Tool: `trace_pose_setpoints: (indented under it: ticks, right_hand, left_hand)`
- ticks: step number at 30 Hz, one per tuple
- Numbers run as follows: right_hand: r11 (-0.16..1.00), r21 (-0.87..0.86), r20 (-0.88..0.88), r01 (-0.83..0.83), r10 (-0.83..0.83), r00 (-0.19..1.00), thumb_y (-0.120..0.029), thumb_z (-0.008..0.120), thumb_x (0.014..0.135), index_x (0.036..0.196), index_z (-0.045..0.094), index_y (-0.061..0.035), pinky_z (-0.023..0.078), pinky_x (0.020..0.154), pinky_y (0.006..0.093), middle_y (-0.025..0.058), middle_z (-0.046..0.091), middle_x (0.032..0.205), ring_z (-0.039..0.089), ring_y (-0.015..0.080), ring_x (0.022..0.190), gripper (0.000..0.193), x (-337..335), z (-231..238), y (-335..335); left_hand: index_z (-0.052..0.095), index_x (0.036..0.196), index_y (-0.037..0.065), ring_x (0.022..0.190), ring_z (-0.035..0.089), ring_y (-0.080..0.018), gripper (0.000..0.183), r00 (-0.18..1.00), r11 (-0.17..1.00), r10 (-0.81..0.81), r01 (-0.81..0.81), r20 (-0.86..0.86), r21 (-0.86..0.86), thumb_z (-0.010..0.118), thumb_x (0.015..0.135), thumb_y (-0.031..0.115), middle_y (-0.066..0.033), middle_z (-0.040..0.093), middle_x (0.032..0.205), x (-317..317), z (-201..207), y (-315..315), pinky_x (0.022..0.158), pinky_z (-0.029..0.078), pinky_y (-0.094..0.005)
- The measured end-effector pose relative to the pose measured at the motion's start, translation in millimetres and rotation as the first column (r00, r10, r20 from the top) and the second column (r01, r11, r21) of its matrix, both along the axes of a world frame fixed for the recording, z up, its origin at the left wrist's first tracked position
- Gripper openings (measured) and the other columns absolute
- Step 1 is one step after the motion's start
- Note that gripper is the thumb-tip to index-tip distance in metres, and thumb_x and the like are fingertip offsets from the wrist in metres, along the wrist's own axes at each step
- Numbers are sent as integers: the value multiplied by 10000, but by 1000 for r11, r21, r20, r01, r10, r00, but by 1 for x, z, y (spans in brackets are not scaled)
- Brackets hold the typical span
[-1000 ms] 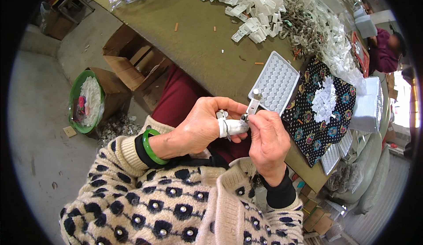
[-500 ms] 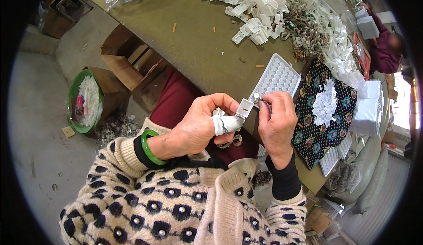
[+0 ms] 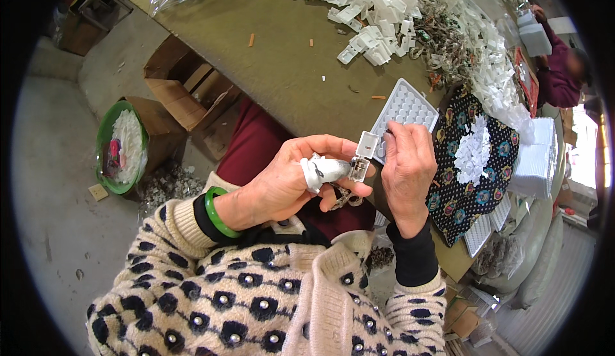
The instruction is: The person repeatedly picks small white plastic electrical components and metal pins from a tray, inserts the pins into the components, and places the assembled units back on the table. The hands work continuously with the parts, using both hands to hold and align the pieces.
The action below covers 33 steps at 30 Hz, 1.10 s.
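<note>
My left hand (image 3: 275, 180) is closed around a small white plastic case (image 3: 363, 157), whose hinged lid stands up and whose inside shows metal-looking parts. White wrapping (image 3: 325, 173), apparently around the thumb, presses against the case. Thin looped wires (image 3: 346, 199) hang below these fingers. To the right, my right hand (image 3: 410, 170) has its fingertips pinched together at the near edge of a white tray (image 3: 403, 103) with rows of round pieces. What the pinch holds, if anything, is hidden.
A heap of white plastic cases (image 3: 378, 10) and tangled wires (image 3: 442, 32) covers the table's far side. White pieces (image 3: 473, 151) lie on a patterned dark cloth (image 3: 448, 202), beside stacked trays (image 3: 535, 154). At left stand a green basin (image 3: 102, 132) and an open carton (image 3: 170, 99). Another person (image 3: 564, 67) works far right.
My right hand has moved up toward the tray, and the small silvery piece at its fingertips no longer shows. My left hand has turned the case, so its inside faces up.
</note>
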State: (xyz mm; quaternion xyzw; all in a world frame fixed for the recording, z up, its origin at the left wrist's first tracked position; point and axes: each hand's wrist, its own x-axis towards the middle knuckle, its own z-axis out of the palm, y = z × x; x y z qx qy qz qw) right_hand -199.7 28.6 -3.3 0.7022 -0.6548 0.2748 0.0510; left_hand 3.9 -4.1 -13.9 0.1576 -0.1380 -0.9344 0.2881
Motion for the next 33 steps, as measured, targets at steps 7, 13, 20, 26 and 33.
trace_pose_setpoints:
  ticks: [7,13,20,26,33]
  right_hand:
    - [993,108,468,-57,-1,884,29,684,825,940,643,4,505,669,320,116,631,859,627,257,745,126,11,25,17]
    - [990,-110,394,-93,129,910,36,710,809,962,645,-2,508,662,325,133,619,870,618,261,755,170,36,31,34]
    - [966,-241,251,-95,157,955,49,715,794,988,624,3,485,618,346,137,602,886,584,272,732,219,45,22,36]
    - [974,-145,293,-176,212,932,52,702,800,955,618,11,481,621,351,144,593,890,575,278,726,181,44,26,38]
    - [948,92,954,-303,3,301,33,686,853,977,563,-2,486,775,283,88,603,953,581,176,821,178,35,35,43]
  left_hand:
    - [570,1213,-43,959,705,-321,300,999,999,-29,27,44,38,612,947,89,-197,668,1110,1,-2,-1,494,553,-251]
    - [605,1196,-8,893,717,-270,274,999,999,31,-32,25,6,614,945,102,-189,678,1075,-3,-4,5,486,533,-237]
    - [623,1149,-11,621,647,-113,237,990,999,35,-39,138,20,638,918,43,-119,697,835,-4,0,12,451,455,-187]
    - [639,1130,-6,640,655,-124,258,997,998,35,-31,63,-58,669,913,129,-111,687,842,-1,-5,14,466,467,-175]
    - [675,1063,11,627,627,-122,202,990,994,44,-30,133,-107,701,876,81,-80,670,847,-1,3,17,481,462,-203]
